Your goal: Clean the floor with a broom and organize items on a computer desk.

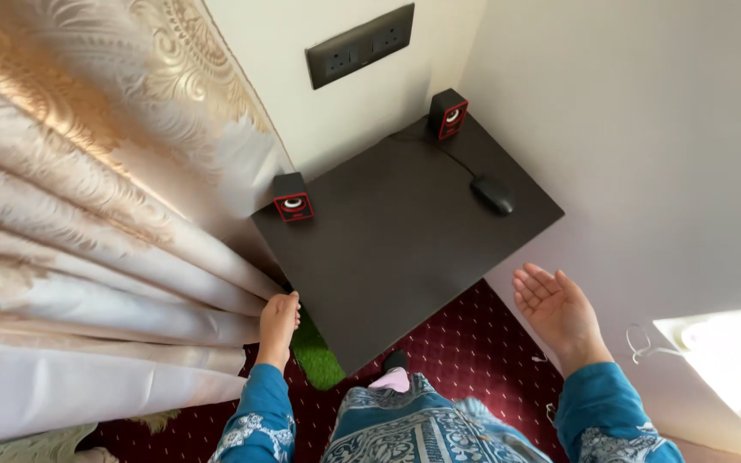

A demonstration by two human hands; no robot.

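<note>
My left hand (278, 324) rests with its fingertips against the left front edge of a dark brown desk (388, 257), right beside a cream patterned curtain (87, 214); it holds nothing that I can see. My right hand (555, 309) hovers palm up, fingers spread and empty, just off the desk's right front corner. On the desk stand two small black-and-red speakers, one at the left (292, 198) and one at the back (448, 114), and a black computer mouse (493, 195) with its cable.
A dark double wall socket (359, 46) sits above the desk. A plain wall (645, 154) runs along the right. Below lie a maroon dotted carpet (473, 343) and a green mat (317, 358). A white wire hanger (645, 345) lies at right.
</note>
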